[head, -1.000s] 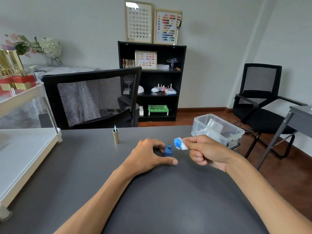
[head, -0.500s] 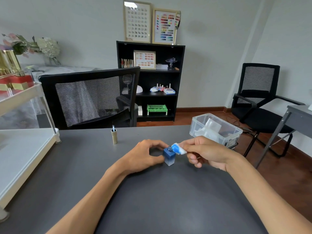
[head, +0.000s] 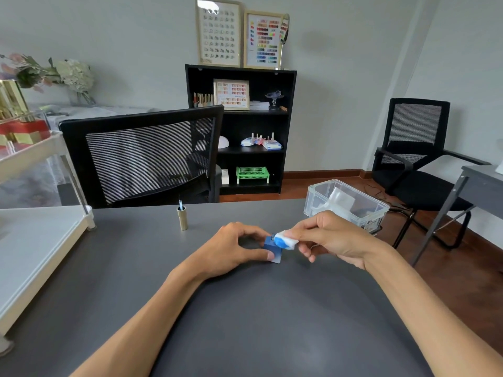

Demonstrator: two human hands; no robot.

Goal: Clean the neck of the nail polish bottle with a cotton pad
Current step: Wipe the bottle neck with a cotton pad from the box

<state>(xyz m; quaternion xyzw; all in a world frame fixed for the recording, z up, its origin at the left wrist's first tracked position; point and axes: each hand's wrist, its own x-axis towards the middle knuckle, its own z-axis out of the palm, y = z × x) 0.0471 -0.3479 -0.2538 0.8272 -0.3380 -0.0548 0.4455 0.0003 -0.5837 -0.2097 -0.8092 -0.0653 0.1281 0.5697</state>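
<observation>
A small square blue nail polish bottle stands uncapped on the grey table. My left hand grips its body between thumb and fingers. My right hand pinches a folded white cotton pad, stained blue, and presses it against the bottle's neck from the right. The neck itself is mostly hidden behind the pad. The bottle's gold cap stands upside down at the back of the table, its brush pointing up.
A clear plastic bin with white pads sits at the table's back right corner. A white shelf unit stands on the left. A black mesh chair faces me across the table.
My right hand brought the cotton pad down from beside the bottle onto its neck. My left hand kept hold of the bottle, which now shows more of its body.
</observation>
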